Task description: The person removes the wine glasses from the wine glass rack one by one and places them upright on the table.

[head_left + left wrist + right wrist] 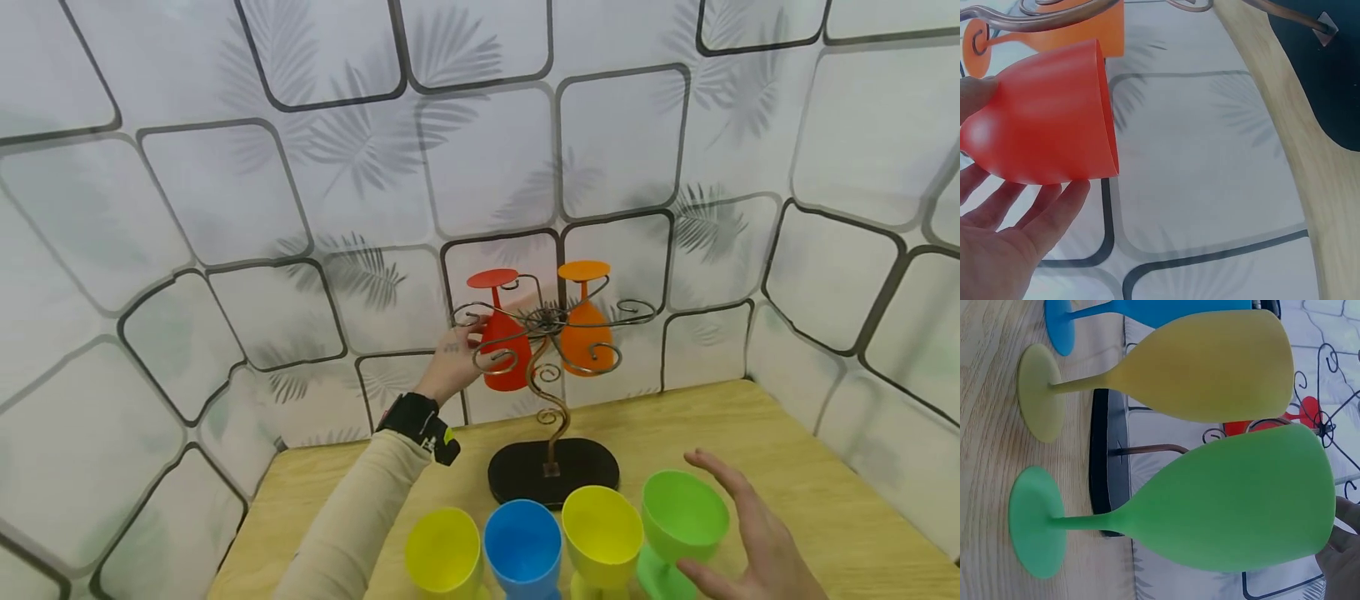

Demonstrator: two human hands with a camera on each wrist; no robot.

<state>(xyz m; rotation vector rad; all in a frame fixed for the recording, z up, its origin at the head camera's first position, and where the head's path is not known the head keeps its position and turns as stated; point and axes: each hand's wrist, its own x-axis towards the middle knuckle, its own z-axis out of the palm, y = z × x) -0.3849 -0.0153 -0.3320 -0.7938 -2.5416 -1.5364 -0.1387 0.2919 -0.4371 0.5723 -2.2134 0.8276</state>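
At rack (548, 319), left fingers (1063, 215) grip red goblet (1054, 119); right fingers (733, 482) spread beside green goblet (684, 518).

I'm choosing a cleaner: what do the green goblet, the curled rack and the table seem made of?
Green goblet: probably plastic, matte, opaque and evenly coloured, though coated glass is possible. Rack: likely metal, its thin curled rods glinting brownish. Table: wood or wood-look laminate, matte-looking, with visible pale grain.

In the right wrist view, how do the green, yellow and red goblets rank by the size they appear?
Largest to smallest:
Green goblet
Yellow goblet
Red goblet, partly hidden
Their nearness differs, so the true size order is unsure.
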